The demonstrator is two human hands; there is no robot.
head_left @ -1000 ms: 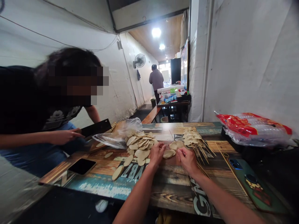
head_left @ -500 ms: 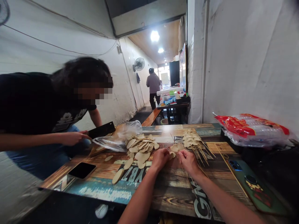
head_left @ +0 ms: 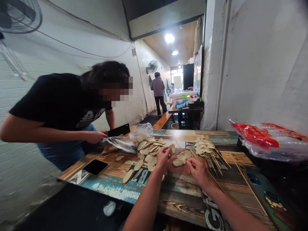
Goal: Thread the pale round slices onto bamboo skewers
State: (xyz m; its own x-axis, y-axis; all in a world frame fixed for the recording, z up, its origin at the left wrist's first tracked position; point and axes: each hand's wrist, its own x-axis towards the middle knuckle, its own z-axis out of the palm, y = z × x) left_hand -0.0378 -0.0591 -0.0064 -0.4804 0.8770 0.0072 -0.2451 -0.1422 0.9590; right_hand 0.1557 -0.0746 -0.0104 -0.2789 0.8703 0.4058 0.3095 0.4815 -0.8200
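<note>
Between the fingertips of my left hand (head_left: 163, 158) is a thin, pale potato slice (head_left: 171, 149), held upright. My right hand (head_left: 199, 172) pinches a thin wooden skewer, mostly hidden by the fingers, with a few potato slices (head_left: 182, 158) threaded at its tip. The two hands are a short way apart over the table. Left of them spreads a heap of loose slices (head_left: 150, 148). Beyond my right hand lies a stack of filled skewers (head_left: 205, 146), their sticks fanned toward me. Bare skewers (head_left: 215, 182) run beneath my right wrist.
Across the left corner a co-worker (head_left: 62, 102) leans in, gripping a black cleaver (head_left: 119, 130) beside a clear plastic bag (head_left: 141, 132). One phone (head_left: 95, 167) lies at left, another (head_left: 270, 192) at right. A red-and-clear package (head_left: 262, 134) sits far right.
My left hand has parted from the right and now lifts a slice. More slices show on the skewer. The view has swung left, and the person in the background has walked farther off.
</note>
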